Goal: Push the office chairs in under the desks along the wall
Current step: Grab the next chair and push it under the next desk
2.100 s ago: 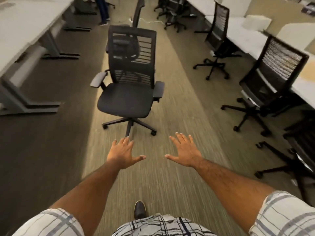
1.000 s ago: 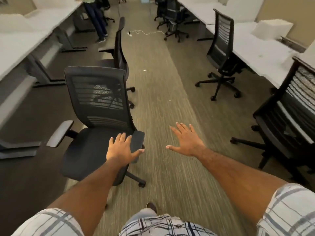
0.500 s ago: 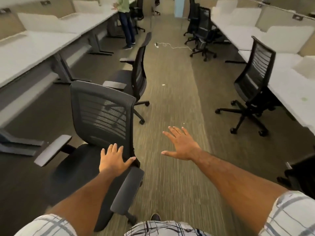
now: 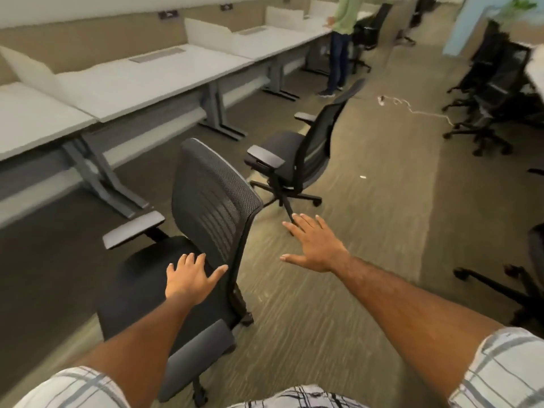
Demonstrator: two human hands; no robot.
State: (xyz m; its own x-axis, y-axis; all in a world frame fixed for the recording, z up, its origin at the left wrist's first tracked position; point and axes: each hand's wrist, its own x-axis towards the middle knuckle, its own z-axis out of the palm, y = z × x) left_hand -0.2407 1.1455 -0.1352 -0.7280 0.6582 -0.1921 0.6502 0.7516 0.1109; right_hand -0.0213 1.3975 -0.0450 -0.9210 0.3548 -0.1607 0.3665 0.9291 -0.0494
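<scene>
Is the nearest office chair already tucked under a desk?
No, the nearest office chair stands out on the carpet, clear of the white desk, with the left hand at the base of its backrest.

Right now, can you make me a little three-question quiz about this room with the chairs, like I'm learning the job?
1. True or false: the nearest chair is already tucked under the long desk.
2. Which hand is over the nearest chair's seat? A) left hand B) right hand C) both
3. Fill in the blank: the second chair stands farther down the aisle, and beyond it a person in a green top stands by the ____.

Key
1. False: it stands out on the floor, its seat facing the desk.
2. A: the left hand is spread over the seat, though actual touching cannot be told; the right hand hangs open over the carpet.
3. desk
</scene>
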